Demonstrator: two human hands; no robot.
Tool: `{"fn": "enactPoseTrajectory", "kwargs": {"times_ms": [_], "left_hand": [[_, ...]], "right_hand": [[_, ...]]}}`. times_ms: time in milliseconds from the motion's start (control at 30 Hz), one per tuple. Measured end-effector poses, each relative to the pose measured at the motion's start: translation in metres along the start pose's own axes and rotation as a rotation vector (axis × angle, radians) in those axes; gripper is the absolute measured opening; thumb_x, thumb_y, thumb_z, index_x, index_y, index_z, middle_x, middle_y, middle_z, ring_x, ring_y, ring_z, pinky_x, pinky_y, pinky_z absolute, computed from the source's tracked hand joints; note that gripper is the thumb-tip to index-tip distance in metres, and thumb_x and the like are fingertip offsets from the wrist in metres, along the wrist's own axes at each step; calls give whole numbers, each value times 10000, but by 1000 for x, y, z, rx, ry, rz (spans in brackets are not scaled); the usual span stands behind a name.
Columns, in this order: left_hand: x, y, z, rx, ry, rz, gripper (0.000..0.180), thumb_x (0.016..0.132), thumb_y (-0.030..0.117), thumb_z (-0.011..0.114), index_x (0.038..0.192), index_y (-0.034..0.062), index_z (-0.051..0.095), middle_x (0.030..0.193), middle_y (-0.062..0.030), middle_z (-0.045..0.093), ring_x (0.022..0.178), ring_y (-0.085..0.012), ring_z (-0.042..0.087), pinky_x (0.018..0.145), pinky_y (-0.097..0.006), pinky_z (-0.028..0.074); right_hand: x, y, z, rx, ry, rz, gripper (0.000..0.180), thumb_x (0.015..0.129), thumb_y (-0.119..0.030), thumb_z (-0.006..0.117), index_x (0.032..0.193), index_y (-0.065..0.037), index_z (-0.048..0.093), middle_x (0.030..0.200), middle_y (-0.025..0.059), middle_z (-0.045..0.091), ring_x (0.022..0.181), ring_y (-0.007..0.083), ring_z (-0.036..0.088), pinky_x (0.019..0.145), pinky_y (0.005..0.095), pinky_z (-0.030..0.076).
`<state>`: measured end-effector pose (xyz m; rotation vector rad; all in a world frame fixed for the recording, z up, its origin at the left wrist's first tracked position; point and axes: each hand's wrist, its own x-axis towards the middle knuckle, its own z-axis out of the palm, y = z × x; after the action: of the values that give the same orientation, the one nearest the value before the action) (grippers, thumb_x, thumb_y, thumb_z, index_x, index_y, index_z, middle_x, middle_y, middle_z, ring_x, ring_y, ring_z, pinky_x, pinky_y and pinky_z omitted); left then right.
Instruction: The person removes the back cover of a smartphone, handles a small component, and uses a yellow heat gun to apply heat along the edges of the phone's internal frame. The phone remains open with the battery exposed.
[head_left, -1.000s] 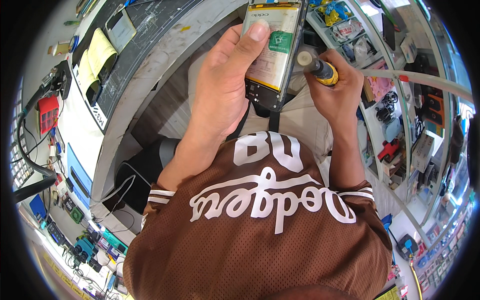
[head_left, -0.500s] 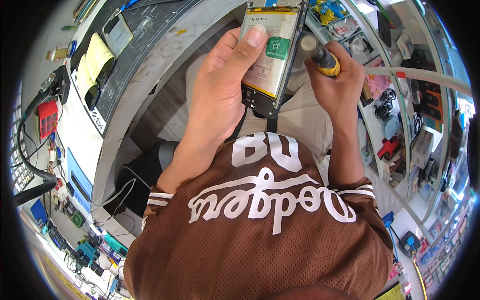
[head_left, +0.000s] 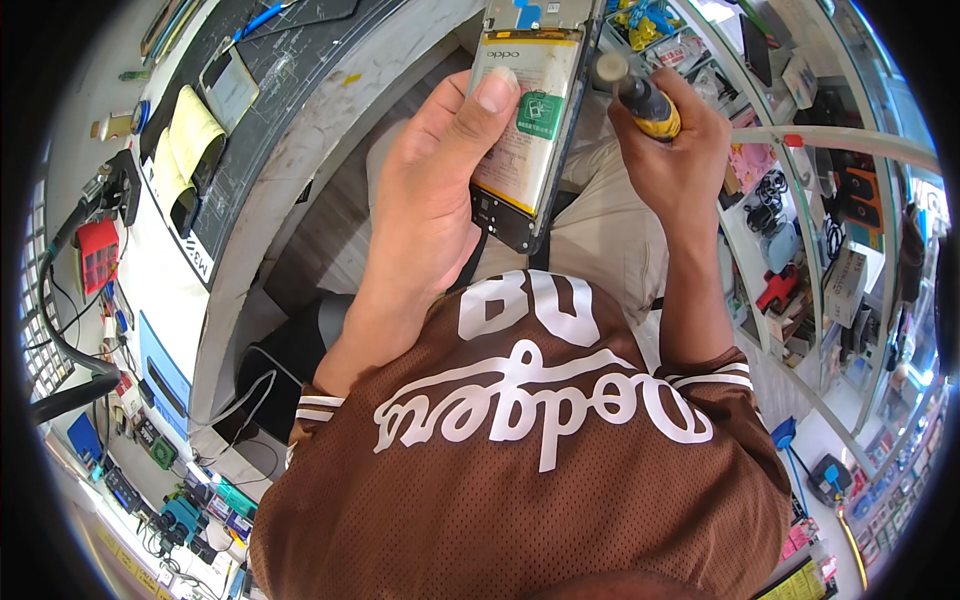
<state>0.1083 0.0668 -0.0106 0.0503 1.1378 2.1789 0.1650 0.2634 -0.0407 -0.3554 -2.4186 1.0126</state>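
Observation:
My left hand (head_left: 430, 170) is closed around an opened smartphone (head_left: 508, 222), thumb lying across its exposed battery (head_left: 515, 170). The back cover is off; the white battery has yellow edges and a green label, with a black board below it and metal parts above. To the right of the phone, my right hand (head_left: 680, 150) grips a screwdriver-like tool (head_left: 655, 118) with a black-and-yellow handle. Its round pale end (head_left: 611, 70) faces up, close to the phone's right edge but apart from it. The tool's other end is hidden by my hand.
On the left, a workbench carries a dark mat (head_left: 300, 60), a yellow cloth (head_left: 190, 140), a loose panel (head_left: 230, 88), a red case (head_left: 97, 255) and a blue phone-shaped item (head_left: 165, 375). Glass shelves (head_left: 800, 230) packed with goods stand on the right.
The phone and my left hand have shifted slightly left and downward, showing more of the phone's upper end. The tool in my right hand has risen a little and tilted.

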Motion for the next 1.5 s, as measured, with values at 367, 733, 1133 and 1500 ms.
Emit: {"fn": "enactPoseTrajectory", "kwargs": {"times_ms": [367,733,1133,1500], "left_hand": [[-2,-1,1,71,6,77,419,1024,342,687,1254,8,581,1080,-51,706,932,-68,663,838,-235,532],[-12,6,16,203,118,276,381,1013,220,707,1259,-23,545,1111,-87,697,950,-84,672,847,-244,557],[7,-15,-35,-44,-202,94,554,917,606,717,1068,120,499,816,35,456,536,-54,447,500,-213,318],[-16,-4,-45,347,-75,168,802,698,204,913,1335,20,461,1255,-64,594,1156,-135,561,1038,-300,423]], "right_hand": [[0,2,-5,-2,-15,-33,176,818,-141,781,819,-39,638,639,96,585,565,228,549,573,323,464],[8,7,-10,17,56,-139,176,833,-82,788,821,-32,619,661,46,565,600,100,486,570,272,428],[-23,-13,2,395,-262,33,318,900,-81,751,692,-34,515,602,-11,475,580,65,390,524,270,321],[-14,-14,6,167,-205,-43,190,812,-126,804,777,-38,639,632,118,583,522,257,534,535,336,435]]}}
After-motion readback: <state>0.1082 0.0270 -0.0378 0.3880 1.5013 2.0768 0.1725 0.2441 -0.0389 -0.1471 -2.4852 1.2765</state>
